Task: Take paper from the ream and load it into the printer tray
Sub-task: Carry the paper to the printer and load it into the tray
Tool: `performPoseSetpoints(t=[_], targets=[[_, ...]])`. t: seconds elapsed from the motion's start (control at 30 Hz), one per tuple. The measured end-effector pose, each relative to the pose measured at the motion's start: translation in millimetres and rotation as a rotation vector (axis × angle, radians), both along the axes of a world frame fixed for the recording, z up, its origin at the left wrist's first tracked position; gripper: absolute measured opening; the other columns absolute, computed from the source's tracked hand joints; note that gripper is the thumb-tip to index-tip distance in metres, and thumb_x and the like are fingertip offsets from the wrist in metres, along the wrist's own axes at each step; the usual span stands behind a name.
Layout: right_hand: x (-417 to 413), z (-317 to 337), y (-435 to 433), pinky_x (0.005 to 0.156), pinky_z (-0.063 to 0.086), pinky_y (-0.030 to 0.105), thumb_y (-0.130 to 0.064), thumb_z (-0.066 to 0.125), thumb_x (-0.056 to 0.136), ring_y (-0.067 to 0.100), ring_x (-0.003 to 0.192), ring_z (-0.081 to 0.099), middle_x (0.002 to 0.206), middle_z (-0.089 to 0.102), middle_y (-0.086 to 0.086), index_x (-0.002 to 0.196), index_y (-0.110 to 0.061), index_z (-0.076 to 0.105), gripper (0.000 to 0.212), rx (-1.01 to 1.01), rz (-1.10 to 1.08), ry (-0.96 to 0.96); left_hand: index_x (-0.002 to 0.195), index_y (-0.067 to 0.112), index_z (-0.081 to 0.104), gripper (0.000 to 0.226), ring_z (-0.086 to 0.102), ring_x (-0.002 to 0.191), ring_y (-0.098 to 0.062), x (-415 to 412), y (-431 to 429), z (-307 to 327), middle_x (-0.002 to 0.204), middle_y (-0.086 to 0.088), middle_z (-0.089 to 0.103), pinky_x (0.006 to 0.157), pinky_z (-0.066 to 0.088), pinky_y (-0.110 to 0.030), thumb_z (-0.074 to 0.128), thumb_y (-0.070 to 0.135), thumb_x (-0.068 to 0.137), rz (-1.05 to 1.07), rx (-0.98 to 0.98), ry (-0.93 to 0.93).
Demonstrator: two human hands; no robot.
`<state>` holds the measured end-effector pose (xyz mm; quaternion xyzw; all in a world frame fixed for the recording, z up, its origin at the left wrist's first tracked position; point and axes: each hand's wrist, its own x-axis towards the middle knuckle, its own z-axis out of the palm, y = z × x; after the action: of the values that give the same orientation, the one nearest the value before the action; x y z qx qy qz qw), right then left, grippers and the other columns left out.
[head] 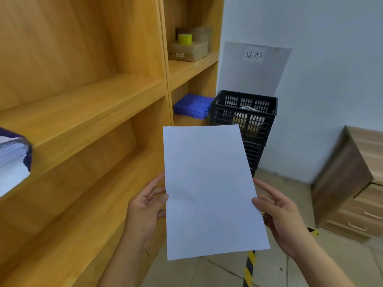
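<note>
A white sheaf of paper [209, 189] is held upright in front of me, between both hands. My left hand [145, 206] pinches its left edge, thumb on the front and fingers behind. My right hand [277, 212] pinches the right edge the same way. The opened ream [12, 158], white paper in a dark blue wrapper, lies on a wooden shelf at the far left edge of the view. No printer or tray is in view.
Wooden shelving [93, 100] fills the left. A cardboard box [188, 51] with yellow tape and a blue crate [192, 106] sit on shelves behind. Stacked black crates [246, 117] stand against the wall. A wooden drawer unit [356, 183] is at right.
</note>
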<state>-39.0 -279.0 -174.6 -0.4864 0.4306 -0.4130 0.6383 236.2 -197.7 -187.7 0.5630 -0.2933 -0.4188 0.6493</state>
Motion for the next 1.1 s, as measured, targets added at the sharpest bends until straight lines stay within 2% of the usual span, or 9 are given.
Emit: performPoseSetpoints(t=[0.17,0.27,0.33,0.47,0.7,0.8,0.93,1.03,1.1], targets=[[-45,-7,-30,0.068,0.055,0.036,0.0,0.055,0.094,0.026,0.092,0.074,0.107,0.077,0.003,0.122,-0.03,0.064,0.042,-0.003,-0.03,-0.02,0.127,0.031,0.063,0.044,0.074,0.088,-0.017,-42,-42,-3,0.103,0.002,0.078,0.069,0.059,-0.035,0.061,0.001,0.095,-0.028,0.037,-0.032],[-86,-13,-54,0.063,0.055,0.033,0.002,0.055,0.094,0.024,0.084,0.075,0.104,0.077,0.002,0.121,-0.029,0.065,0.043,-0.01,-0.078,-0.015,0.127,0.032,0.062,0.043,0.074,0.089,-0.016,-85,-73,-9,0.105,0.002,0.078,0.065,0.059,-0.031,0.063,0.004,0.094,-0.048,0.078,-0.004],[-119,-19,-70,0.064,0.054,0.037,0.004,0.055,0.093,0.025,0.08,0.074,0.104,0.077,0.003,0.121,-0.028,0.066,0.044,-0.005,-0.113,-0.018,0.127,0.028,0.064,0.04,0.075,0.091,-0.015,-119,-94,-16,0.108,0.004,0.077,0.064,0.059,-0.029,0.061,0.005,0.095,-0.067,0.106,-0.01],[-186,-39,-101,0.068,0.054,0.038,0.006,0.056,0.092,0.024,0.085,0.074,0.106,0.077,0.004,0.124,-0.025,0.065,0.045,0.016,-0.163,-0.011,0.124,0.03,0.065,0.038,0.074,0.094,-0.012,-186,-134,-34,0.111,0.006,0.077,0.067,0.059,-0.03,0.061,0.005,0.095,-0.121,0.149,-0.038],[-299,-64,-132,0.057,0.056,0.024,0.012,0.052,0.091,0.02,0.078,0.075,0.096,0.079,0.004,0.115,-0.023,0.069,0.045,0.118,-0.262,-0.05,0.134,0.03,0.061,0.055,0.071,0.104,-0.019,-305,-202,-85,0.122,0.006,0.072,0.071,0.059,-0.033,0.068,-0.001,0.088,-0.385,0.327,-0.07],[-347,-72,-134,0.06,0.055,0.027,0.01,0.054,0.09,0.021,0.083,0.074,0.102,0.078,0.007,0.12,-0.022,0.068,0.045,0.155,-0.331,-0.057,0.135,0.027,0.061,0.053,0.072,0.105,-0.021,-356,-228,-108,0.12,0.009,0.074,0.073,0.057,-0.034,0.066,0.0,0.09,-0.495,0.439,-0.007],[-406,-79,-130,0.067,0.054,0.033,0.005,0.056,0.091,0.022,0.087,0.073,0.105,0.077,0.007,0.121,-0.025,0.068,0.045,0.18,-0.464,-0.091,0.135,0.022,0.058,0.052,0.07,0.108,-0.03,-419,-257,-127,0.119,-0.001,0.075,0.082,0.058,-0.041,0.063,-0.002,0.09,-0.688,0.607,0.091],[-446,-86,-124,0.066,0.056,0.031,0.005,0.056,0.091,0.023,0.091,0.073,0.109,0.075,0.008,0.121,-0.026,0.068,0.045,0.206,-0.566,-0.138,0.135,0.021,0.058,0.052,0.07,0.109,-0.031,-462,-281,-137,0.122,-0.004,0.074,0.09,0.057,-0.047,0.064,-0.002,0.089,-0.816,0.669,0.096],[-471,-90,-121,0.062,0.056,0.03,0.005,0.055,0.091,0.021,0.088,0.074,0.107,0.076,0.005,0.12,-0.026,0.068,0.044,0.234,-0.666,-0.154,0.131,0.024,0.059,0.049,0.071,0.105,-0.031,-492,-300,-141,0.114,-0.003,0.076,0.093,0.054,-0.05,0.063,-0.002,0.09,-0.876,0.672,0.07]])
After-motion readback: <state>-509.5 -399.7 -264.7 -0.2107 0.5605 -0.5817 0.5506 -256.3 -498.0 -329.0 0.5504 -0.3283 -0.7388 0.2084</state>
